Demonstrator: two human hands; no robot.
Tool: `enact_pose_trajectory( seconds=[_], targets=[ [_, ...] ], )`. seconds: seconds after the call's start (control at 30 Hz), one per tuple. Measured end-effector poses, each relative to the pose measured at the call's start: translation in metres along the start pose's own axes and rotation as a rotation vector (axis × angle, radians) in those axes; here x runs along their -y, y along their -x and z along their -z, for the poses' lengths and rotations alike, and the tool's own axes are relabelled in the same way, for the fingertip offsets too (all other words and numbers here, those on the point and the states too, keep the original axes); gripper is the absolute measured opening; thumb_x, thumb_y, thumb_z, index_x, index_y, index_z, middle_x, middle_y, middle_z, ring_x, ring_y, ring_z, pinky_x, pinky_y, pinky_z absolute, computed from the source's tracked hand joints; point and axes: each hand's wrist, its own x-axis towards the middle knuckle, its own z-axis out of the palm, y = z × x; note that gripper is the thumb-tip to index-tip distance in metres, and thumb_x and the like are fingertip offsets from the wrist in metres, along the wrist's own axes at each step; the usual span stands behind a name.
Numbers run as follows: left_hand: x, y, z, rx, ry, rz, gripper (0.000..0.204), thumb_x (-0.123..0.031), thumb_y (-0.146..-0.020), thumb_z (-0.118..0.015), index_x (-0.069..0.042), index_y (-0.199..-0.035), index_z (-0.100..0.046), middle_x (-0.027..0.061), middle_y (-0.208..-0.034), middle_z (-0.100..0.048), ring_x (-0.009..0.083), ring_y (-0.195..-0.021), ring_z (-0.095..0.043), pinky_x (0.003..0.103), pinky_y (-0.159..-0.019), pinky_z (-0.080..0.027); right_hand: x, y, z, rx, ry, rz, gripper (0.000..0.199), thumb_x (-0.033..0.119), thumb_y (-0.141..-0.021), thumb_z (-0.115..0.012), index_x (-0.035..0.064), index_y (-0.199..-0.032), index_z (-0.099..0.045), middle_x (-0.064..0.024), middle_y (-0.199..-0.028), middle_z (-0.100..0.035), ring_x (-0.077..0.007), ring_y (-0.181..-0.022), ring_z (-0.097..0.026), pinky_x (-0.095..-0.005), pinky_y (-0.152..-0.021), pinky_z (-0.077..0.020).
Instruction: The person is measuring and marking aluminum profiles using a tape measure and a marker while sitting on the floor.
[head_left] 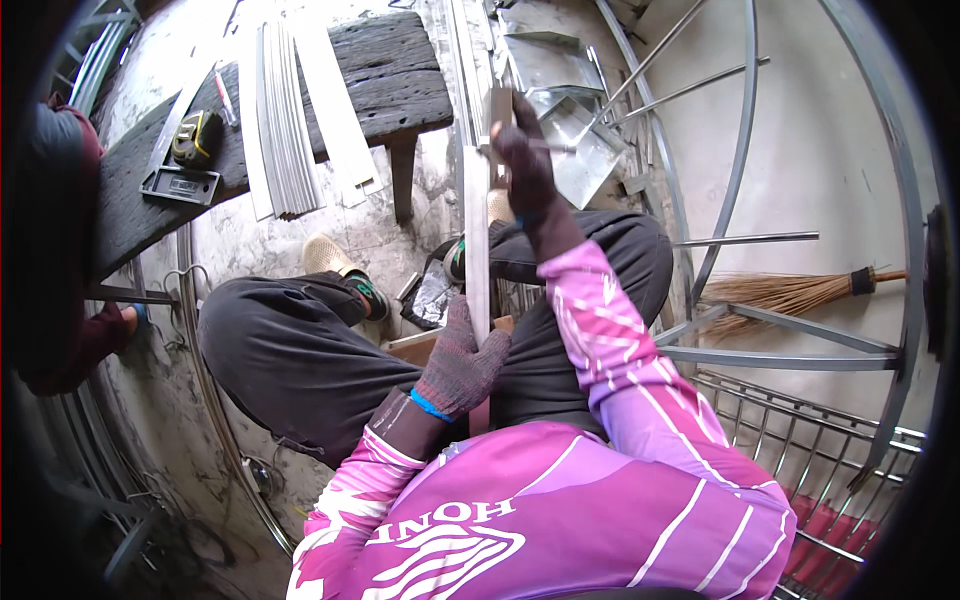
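Observation:
Between my knees a long flat pale metal strip (477,230) points away from me. My left hand (462,362), in a dark knitted glove, is closed on its near end, thumb on one side and fingers on the other. At the strip's far part my right hand (527,170), also gloved, is closed around a grey-brown rectangular block (501,104). A thin rod (562,149) sticks out sideways by this hand. How block and rod join is hidden by the fingers.
On the dark wooden bench (395,75) lie metal strips (285,120), a tape measure (196,137) and a small try square (180,185). Right of me are a curved metal frame (790,350), a straw broom (790,290) and a wire basket (810,430). Another person's leg (55,240) is at left.

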Motion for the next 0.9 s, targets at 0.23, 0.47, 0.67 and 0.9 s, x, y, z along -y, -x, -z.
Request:
enact_pose_trajectory(
  seconds=[0.23, 0.47, 0.67, 0.9],
  targets=[
    [0.003, -0.017, -0.003, -0.085, 0.044, -0.107, 0.032, -0.014, -0.085, -0.064, 0.000, -0.107, -0.046, 0.0127, -0.082, -0.049, 0.0183, -0.074, -0.049, 0.034, -0.067, -0.046, 0.023, -0.035, 0.021, -0.103, 0.445, 0.490, 0.037, 0.025, -0.090, -0.063, 0.0078, -0.118, -0.047, -0.0148, -0.101, -0.061, -0.0286, -0.090, -0.065, -0.0423, -0.081, -0.0545],
    [0.010, -0.018, 0.000, -0.094, -0.086, -0.242, 0.030, -0.012, -0.084, -0.063, 0.001, -0.107, -0.047, 0.0162, -0.086, -0.054, 0.0246, -0.075, -0.055, 0.036, -0.067, -0.047, 0.004, 0.135, 0.012, 0.222, 0.794, 0.484, 0.045, 0.012, -0.088, -0.062, 0.0086, -0.129, -0.044, -0.0144, -0.109, -0.057, -0.0275, -0.094, -0.062, -0.0419, -0.077, -0.0534],
    [0.003, -0.013, -0.002, -0.027, -0.055, -0.076, 0.029, -0.013, -0.085, -0.063, 0.001, -0.105, -0.046, 0.0164, -0.086, -0.055, 0.0237, -0.074, -0.056, 0.035, -0.065, -0.047, -0.006, 0.105, 0.023, 0.218, 0.884, 0.597, 0.039, 0.013, -0.094, -0.053, 0.0091, -0.131, -0.043, -0.0111, -0.122, -0.052, -0.0150, -0.089, -0.057, -0.0339, -0.076, -0.0531],
    [-0.003, -0.011, -0.020, 0.113, 0.070, -0.110, 0.029, -0.014, -0.087, -0.063, 0.000, -0.104, -0.044, 0.0090, -0.081, -0.051, 0.0161, -0.072, -0.050, 0.031, -0.063, -0.045, -0.004, -0.073, 0.096, -0.157, 0.371, 0.221, 0.048, 0.042, -0.084, -0.060, 0.0090, -0.117, -0.048, -0.0131, -0.093, -0.058, -0.0305, -0.082, -0.064, -0.0486, -0.074, -0.0574]
  ],
)
